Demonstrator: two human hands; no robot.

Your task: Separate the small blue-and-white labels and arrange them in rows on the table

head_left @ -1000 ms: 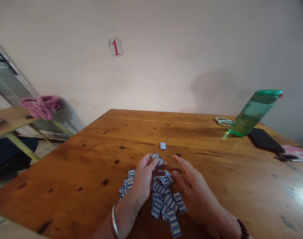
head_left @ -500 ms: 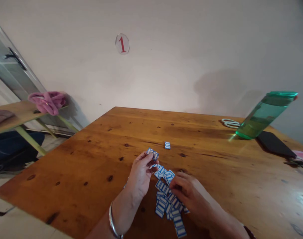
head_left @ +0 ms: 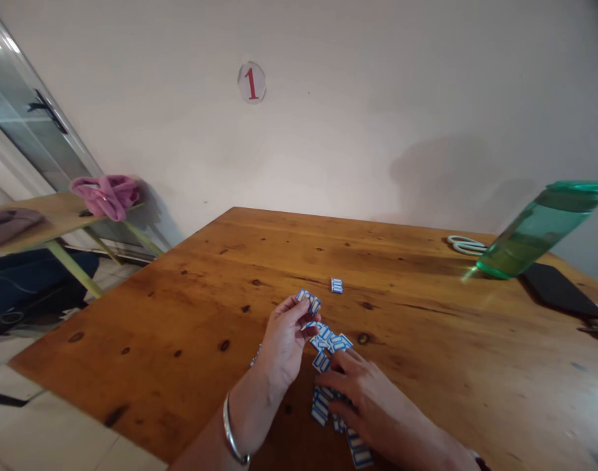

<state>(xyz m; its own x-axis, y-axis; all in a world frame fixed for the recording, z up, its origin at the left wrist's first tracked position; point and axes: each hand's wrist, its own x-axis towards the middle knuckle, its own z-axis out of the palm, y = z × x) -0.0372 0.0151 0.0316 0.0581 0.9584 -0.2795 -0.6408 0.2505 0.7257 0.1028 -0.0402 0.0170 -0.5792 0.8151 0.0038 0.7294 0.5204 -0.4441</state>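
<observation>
My left hand (head_left: 285, 337) pinches a small piece of blue-bordered white label stickers (head_left: 309, 301) between thumb and fingers, raised above the table. To its right, my right hand (head_left: 355, 386) reaches over a loose pile of similar label pieces (head_left: 320, 413), fingers apart and touching the pile. Part of the pile lies hidden under that hand. More label pieces (head_left: 324, 335) are scattered just past the right fingertips. Farther back, a separate label piece (head_left: 337, 285) lies flat. Another bit of label (head_left: 255, 355) peeks out behind my left wrist.
The wooden table (head_left: 181, 307) meets a pale wall. On its right side are a tilted-looking green bottle (head_left: 539, 229), a white cable (head_left: 466, 245) and a dark flat device (head_left: 559, 290). A pink fabric item (head_left: 107, 195) sits on a side bench to the left.
My right hand has moved from the pile's upper edge down and left over its middle, its fingers spreading. The left hand keeps its label piece. The view has shifted slightly.
</observation>
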